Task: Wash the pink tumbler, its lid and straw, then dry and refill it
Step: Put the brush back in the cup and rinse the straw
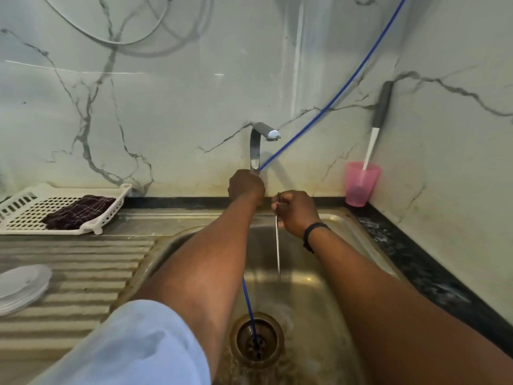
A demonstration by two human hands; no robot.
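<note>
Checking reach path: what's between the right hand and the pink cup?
Head view: from the right hand to the pink cup there is only bare sink rim and the black counter edge; nothing stands between.

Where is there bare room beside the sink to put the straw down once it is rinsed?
The ribbed drainboard is bare between the white rack and the plates. The rack's near-left mesh beside the dark cloth is free too. The right corner is crowded by the pink cup.
</note>
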